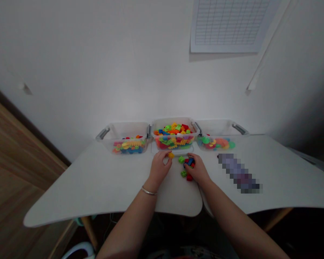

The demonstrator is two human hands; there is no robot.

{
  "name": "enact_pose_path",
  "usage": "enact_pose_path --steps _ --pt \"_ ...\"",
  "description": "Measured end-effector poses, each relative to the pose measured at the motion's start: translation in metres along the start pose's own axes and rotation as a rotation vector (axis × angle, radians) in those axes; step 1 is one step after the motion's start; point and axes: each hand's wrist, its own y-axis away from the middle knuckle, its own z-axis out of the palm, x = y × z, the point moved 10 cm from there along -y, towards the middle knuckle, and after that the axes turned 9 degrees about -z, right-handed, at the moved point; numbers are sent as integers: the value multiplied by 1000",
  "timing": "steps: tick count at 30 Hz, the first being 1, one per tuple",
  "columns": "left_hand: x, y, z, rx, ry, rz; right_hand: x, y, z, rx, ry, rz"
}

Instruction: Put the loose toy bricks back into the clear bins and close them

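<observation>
My left hand, a bracelet at its wrist, pinches a small yellow toy block between thumb and fingers just above the white table. To its right, my right hand curls around blue toy blocks with bits of red among them; its fingers partly cover them. Close by lie a light green block, another green block and a red block. How many pieces the right hand touches is hidden.
Three clear bins stand along the wall: a left bin, a fuller middle bin and a right bin, all with colourful toy pieces. A pixelated object lies at right. A gridded paper hangs above.
</observation>
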Motion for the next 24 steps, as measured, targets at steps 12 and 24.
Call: enact_pose_path --steps 12,24 --pt "-3 -87 -61 290 101 -139 6 -3 3 -40 -117 71" --pt "6 -125 -31 0 -635 -226 15 -4 5 -45 -212 146"
